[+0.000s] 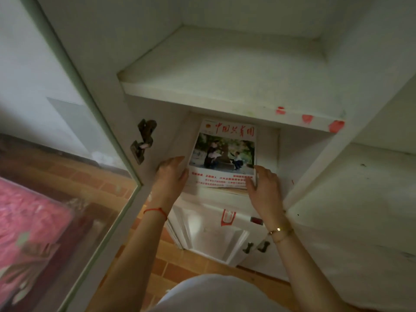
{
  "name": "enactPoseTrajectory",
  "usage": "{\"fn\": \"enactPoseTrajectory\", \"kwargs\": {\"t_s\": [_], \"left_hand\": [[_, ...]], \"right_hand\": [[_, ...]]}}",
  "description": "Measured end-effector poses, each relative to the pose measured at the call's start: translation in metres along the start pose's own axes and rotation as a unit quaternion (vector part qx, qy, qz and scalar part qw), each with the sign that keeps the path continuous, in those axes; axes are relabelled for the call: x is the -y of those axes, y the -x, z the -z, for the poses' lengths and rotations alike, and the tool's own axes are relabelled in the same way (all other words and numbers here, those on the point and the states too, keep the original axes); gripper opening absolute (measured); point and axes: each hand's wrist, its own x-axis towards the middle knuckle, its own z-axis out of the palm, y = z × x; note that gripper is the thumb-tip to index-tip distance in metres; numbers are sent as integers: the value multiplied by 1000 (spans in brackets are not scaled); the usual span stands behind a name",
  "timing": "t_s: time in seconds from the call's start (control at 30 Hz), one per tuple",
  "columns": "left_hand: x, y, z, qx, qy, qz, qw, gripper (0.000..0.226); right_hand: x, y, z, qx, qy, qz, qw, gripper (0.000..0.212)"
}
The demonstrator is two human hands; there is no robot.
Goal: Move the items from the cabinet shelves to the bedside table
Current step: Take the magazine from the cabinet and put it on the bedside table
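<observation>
My left hand (172, 171) grips the magazine's (222, 154) left edge on the lower shelf (265, 140). My right hand (262, 183) grips its near right corner, thumb on the cover.

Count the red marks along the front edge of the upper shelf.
3, all toward the upper shelf's right end: one small, one middle, one largest at the corner. None seems hidden.

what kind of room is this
Most likely a bedroom at home. A white cabinet with an open glass door holds a magazine, and what looks like a bed with a pink cover stands on the brick-pattern floor.
</observation>
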Motion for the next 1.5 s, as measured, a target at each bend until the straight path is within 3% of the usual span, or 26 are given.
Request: {"fn": "enactPoseTrajectory", "kwargs": {"t_s": [0.2,0.53,0.9,1.03,1.23,1.5], "left_hand": [[5,-23,-18,73,-56,-22,995,36],[7,5,-13,35,26,-39,998,23],[32,102,3,31,56,-12,998,51],[38,127,5,20,117,13,993,53],[48,123,4,108,232,54,965,49],[56,117,1,199,412,116,882,50]], "right_hand": [[-3,-7,-13,11,24,-46,999,41],[-3,12,-18,-6,-23,-22,999,43],[-3,117,-15,-28,-79,-16,996,45],[-3,140,-17,-56,-151,-52,985,38],[-9,138,-24,0,-242,-118,963,37],[-16,137,-33,38,-330,-139,933,42]]}}
